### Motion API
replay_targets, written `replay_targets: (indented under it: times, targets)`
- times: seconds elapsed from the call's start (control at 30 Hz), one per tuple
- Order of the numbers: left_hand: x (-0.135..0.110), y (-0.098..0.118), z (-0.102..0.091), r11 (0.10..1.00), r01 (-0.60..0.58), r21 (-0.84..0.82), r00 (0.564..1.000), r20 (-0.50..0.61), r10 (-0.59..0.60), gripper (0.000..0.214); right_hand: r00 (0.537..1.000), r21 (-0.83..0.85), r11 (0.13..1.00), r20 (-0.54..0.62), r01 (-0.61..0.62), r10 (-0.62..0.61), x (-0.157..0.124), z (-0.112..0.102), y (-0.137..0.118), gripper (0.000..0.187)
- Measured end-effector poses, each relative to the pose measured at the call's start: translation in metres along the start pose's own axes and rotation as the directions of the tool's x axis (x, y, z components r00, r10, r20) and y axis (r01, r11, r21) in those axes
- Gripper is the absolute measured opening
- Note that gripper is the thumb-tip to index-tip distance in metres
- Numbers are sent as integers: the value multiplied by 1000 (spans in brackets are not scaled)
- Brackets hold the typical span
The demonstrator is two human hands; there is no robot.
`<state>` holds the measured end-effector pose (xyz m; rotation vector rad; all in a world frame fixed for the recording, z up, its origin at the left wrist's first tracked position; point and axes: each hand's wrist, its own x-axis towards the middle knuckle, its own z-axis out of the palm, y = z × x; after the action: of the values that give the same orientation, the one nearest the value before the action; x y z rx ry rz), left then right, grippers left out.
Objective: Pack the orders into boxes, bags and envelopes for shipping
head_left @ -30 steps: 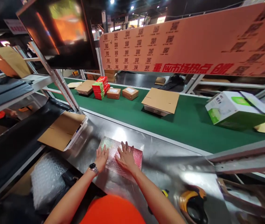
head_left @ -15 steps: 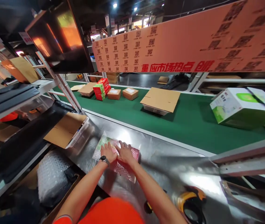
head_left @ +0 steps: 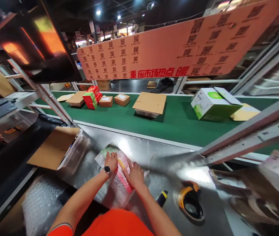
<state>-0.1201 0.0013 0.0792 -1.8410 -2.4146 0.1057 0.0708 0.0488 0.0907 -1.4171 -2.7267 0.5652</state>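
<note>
A sheet of bubble wrap point(head_left: 120, 185) lies on the metal bench, wrapped around a flat item that shows pink, yellow and green through it. My left hand point(head_left: 111, 162), with a watch at the wrist, has its fingers curled onto the wrap's upper left part. Along the right side of the bundle, my right hand point(head_left: 135, 175) rests with fingers spread and thumb over the pink part. Just right of my right forearm lies a yellow and black cutter point(head_left: 162, 198). A tape dispenser point(head_left: 191, 201) in yellow and black sits further right.
Beyond the metal bench point(head_left: 171, 170) runs a green conveyor point(head_left: 174, 126) carrying cartons, a red box point(head_left: 92, 97) and a green-white box point(head_left: 214, 105). At left stands a white basket point(head_left: 69, 154) under a cardboard flap. A metal post point(head_left: 247, 131) rises at right.
My view has swung right. The wrapped bundle looks narrower, its right side drawn inward. My right hand has shifted from its top to its right side; my left hand's fingers have curled.
</note>
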Motion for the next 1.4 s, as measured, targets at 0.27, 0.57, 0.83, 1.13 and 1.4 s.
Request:
replay_targets:
  times: [0.27, 0.57, 0.83, 1.13, 1.4]
  targets:
    - [-3, -15, 7, 981, -122, -151, 990, -85, 110, 50, 993, -92, 992, -69, 92, -98, -15, 32, -15, 63]
    - [-11, 10, 4, 982, -48, -180, 998, 31, 54, 59, 997, -124, 990, -13, 69, -71, -10, 28, -16, 63]
    - [-6, 0, -8, 967, -74, -245, 996, 29, 83, 46, 973, -117, 967, -11, 227, -230, -3, 14, -27, 64]
    - [-11, 15, -3, 968, -36, -250, 996, 75, 56, 55, 949, -23, 950, 45, 312, -311, 15, 7, -21, 56]
    - [-19, 13, -14, 981, -66, -184, 990, 111, 88, 65, 954, 351, 893, -200, 282, -223, 17, 10, 21, 53]
